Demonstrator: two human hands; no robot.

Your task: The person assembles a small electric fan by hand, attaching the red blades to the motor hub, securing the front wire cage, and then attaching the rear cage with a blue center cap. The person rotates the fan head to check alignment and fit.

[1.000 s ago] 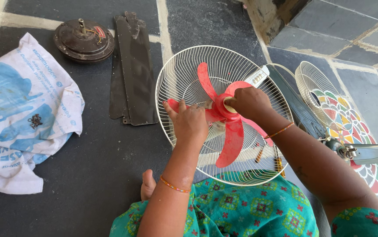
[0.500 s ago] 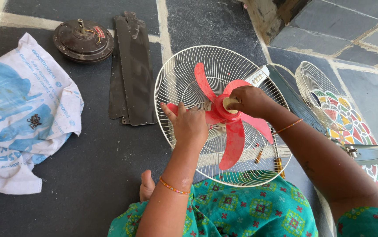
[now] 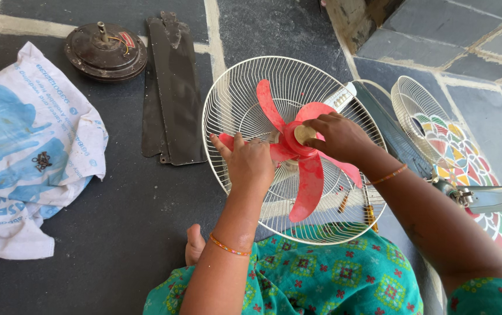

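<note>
Fan parts lie spread over a dark stone floor. Counted out: one red fan blade with several vanes, sitting inside one white wire guard; a second wire guard off to the right, standing tilted beside a coloured floor pattern; one round brown motor housing at the top left; one flat dark blade lying next to it; one white and blue sack on the left, with a small cluster of dark hardware resting on it.

The red fan blade lies at the centre of the white wire guard, directly under both hands. The left hand rests on the vane that points left, fingers curled loosely over its edge and the thumb raised. The right hand comes in from the right, its fingertips closed around the pale round cap at the blade's hub. The two hands sit close together, the hub between them. Both wrists carry thin bead bangles. A green patterned garment fills the bottom edge of the view.
</note>
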